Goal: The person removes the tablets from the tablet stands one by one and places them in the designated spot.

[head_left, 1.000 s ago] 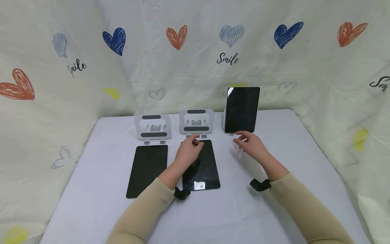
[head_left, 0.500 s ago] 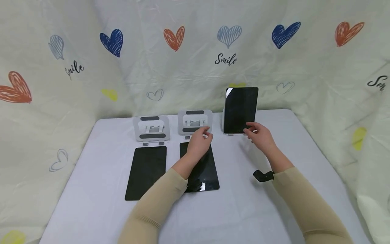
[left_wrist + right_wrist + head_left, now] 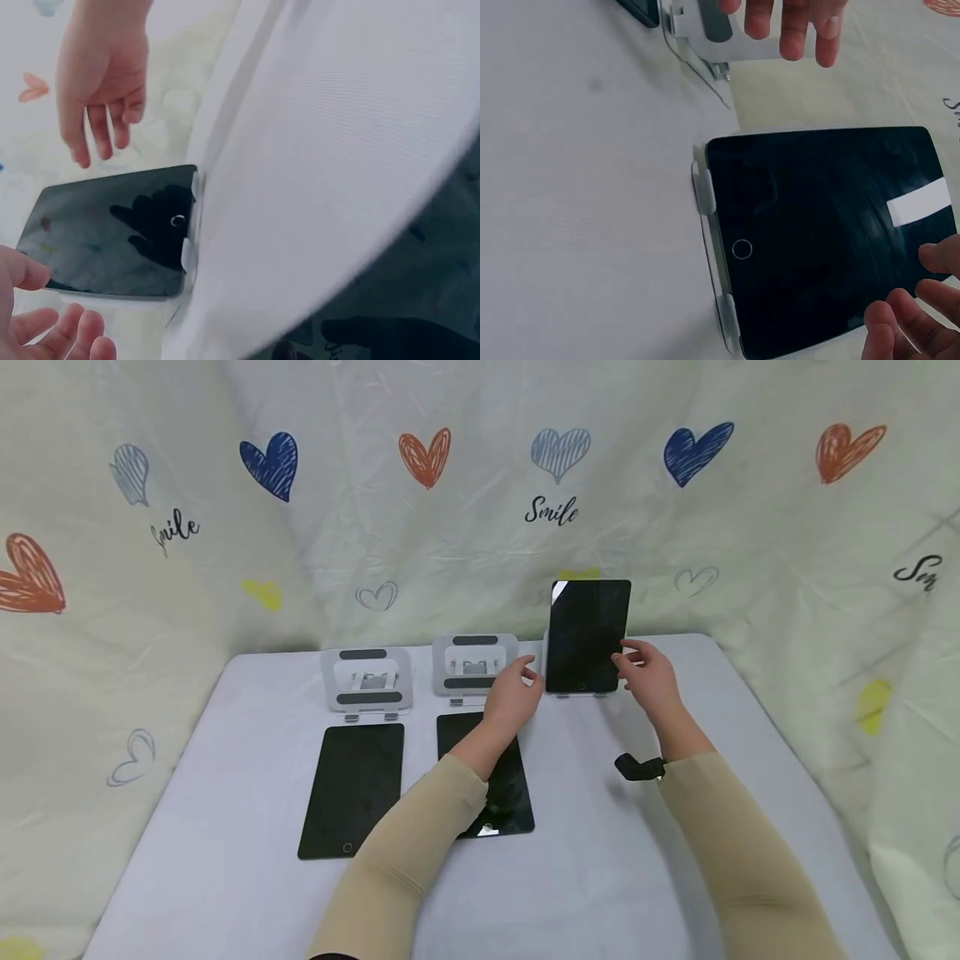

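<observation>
Clock directions follow the head view, with 12 o'clock toward the heart-printed backdrop (image 3: pixel 480 552). The standing tablet (image 3: pixel 587 631) is propped close to the far edge of the white table (image 3: pixel 585 893), the backdrop rising just behind. From it, tabletop stretches toward 3 and 6 o'clock, crossed by the right sleeve (image 3: pixel 738 852). Toward 9 o'clock the room is tighter: the middle stand (image 3: pixel 476 683) is just beside it, the left stand (image 3: pixel 370 698) farther along, and the left flat tablet (image 3: pixel 352 785) and middle flat tablet (image 3: pixel 516 789) lie at 6 o'clock of those stands. The left sleeve (image 3: pixel 412 852) passes over the middle flat tablet.

The right wrist view plainly shows the home button (image 3: pixel 742 249) and two pale lips (image 3: pixel 705 191) along the standing tablet's lower edge; the left wrist view adds a dark hand reflection (image 3: pixel 157 221) in its screen.

The standing tablet is at 2 o'clock from the left hand (image 3: pixel 514 697) and at 10 o'clock from the right hand (image 3: pixel 651 681), which is right by its side edge. Both hands have loosely bent fingers, thumbs parted from them, and grip nothing; whether the right fingertips touch the tablet, I cannot tell.
</observation>
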The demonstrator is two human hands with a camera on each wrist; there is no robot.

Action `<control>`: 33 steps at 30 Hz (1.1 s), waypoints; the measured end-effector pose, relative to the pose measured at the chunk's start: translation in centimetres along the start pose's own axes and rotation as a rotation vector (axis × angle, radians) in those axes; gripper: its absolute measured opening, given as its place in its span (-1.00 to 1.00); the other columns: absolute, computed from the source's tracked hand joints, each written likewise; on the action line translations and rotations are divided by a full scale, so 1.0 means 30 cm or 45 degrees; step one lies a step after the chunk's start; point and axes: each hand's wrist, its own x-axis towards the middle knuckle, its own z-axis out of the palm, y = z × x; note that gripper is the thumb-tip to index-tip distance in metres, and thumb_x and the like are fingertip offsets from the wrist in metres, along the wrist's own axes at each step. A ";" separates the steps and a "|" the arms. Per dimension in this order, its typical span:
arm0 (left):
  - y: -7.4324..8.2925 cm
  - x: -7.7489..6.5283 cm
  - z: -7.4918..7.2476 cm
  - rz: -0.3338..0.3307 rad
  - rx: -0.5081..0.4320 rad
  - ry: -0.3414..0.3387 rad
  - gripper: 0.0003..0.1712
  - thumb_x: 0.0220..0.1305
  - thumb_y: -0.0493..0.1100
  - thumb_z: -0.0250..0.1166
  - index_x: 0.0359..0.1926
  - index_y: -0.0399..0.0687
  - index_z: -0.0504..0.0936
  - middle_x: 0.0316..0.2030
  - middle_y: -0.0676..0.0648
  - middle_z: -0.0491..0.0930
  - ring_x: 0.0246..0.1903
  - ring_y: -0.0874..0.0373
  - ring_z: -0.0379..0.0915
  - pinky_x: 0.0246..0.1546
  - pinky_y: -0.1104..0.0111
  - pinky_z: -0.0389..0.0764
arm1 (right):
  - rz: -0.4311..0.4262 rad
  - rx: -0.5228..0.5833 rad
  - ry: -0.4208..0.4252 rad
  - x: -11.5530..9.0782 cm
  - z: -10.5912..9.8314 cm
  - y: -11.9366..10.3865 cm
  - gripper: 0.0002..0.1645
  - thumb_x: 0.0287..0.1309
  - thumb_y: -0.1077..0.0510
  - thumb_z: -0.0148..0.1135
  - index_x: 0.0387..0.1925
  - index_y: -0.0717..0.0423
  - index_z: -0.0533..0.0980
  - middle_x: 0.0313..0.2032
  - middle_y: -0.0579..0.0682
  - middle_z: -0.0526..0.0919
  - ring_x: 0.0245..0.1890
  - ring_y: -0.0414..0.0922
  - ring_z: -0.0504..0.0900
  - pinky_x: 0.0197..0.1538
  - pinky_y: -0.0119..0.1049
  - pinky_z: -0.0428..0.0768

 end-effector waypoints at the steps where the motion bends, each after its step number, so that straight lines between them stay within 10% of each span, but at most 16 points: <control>1: 0.007 0.006 0.005 -0.006 -0.014 0.001 -0.47 0.43 0.00 0.16 0.37 0.08 0.43 -0.07 0.06 0.59 -0.34 0.21 0.50 -0.27 0.28 0.56 | 0.002 -0.001 0.018 0.006 -0.002 -0.002 -0.37 0.43 -0.06 0.07 0.40 0.12 0.32 0.03 0.21 0.53 -0.32 -0.20 0.56 -0.34 -0.49 0.51; 15: 0.110 0.090 0.060 -0.006 -0.045 0.025 -0.37 0.43 0.01 0.18 0.45 0.05 0.31 -0.19 0.09 0.55 -0.36 0.19 0.47 -0.36 0.32 0.51 | 0.088 -0.004 0.119 0.084 -0.001 0.013 -0.30 0.44 -0.11 0.02 0.49 0.04 0.19 0.06 0.24 0.46 -0.13 0.07 0.48 -0.18 -0.24 0.47; 33: 0.096 0.171 0.072 0.023 0.035 0.034 -0.37 0.45 -0.03 0.15 0.49 0.14 0.27 -0.42 0.04 0.51 -0.49 0.15 0.41 -0.51 0.34 0.40 | 0.000 -0.094 0.143 0.131 0.041 0.030 -0.28 0.44 -0.08 0.03 0.50 0.05 0.17 0.00 0.26 0.46 -0.07 0.13 0.40 -0.14 -0.11 0.42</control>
